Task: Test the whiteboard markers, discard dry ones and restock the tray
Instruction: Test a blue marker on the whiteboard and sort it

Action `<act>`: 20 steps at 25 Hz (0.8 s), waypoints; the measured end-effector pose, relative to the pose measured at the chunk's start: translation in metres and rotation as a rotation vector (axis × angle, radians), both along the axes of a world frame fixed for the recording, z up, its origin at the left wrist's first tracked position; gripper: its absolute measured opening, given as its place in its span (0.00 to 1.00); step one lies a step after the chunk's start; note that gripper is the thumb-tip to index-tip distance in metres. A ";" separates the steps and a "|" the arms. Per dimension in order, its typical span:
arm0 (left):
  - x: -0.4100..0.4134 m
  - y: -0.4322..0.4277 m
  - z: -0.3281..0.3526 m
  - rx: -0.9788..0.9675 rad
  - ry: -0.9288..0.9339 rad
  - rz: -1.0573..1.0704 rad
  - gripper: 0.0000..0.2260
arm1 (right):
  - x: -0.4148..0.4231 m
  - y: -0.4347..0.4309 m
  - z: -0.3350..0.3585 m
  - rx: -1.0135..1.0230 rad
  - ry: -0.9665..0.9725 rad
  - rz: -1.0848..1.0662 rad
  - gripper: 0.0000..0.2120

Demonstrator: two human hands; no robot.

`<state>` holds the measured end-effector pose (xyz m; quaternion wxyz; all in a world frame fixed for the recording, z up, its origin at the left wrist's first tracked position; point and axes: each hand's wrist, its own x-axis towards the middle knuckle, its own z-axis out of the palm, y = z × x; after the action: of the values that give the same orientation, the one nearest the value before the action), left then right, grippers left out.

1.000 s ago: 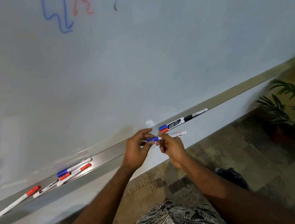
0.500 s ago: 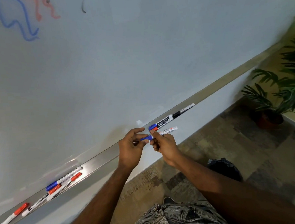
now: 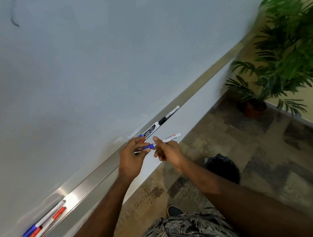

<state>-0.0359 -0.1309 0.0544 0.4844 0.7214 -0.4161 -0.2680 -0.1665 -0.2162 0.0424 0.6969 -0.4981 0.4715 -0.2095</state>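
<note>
Two hands hold one blue-capped marker just in front of the metal tray under the whiteboard. The left hand pinches its blue cap; the right hand grips the white barrel. Other markers lie in the tray.

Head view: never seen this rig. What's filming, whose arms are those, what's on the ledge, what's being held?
No robot here: a person wears one wide-angle camera on the head, looking down at their own arms. That is the only view. The left hand pinches the blue cap end of a marker, and the right hand holds its white barrel; the cap looks on. In front is a whiteboard with a metal tray along its lower edge. On the tray lie a few markers just beyond the hands and a blurred bunch of red and blue ones at lower left. A black bag and a potted plant stand on the floor.
</note>
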 end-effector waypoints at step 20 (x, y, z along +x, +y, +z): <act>-0.086 -0.067 -0.058 0.316 -0.040 -0.412 0.14 | -0.193 -0.018 -0.101 -0.466 0.863 0.118 0.08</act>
<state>-0.1216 -0.1978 -0.0039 0.2926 0.6934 -0.5167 -0.4082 -0.3590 -0.2339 -0.0582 0.3188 -0.7078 0.6288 -0.0438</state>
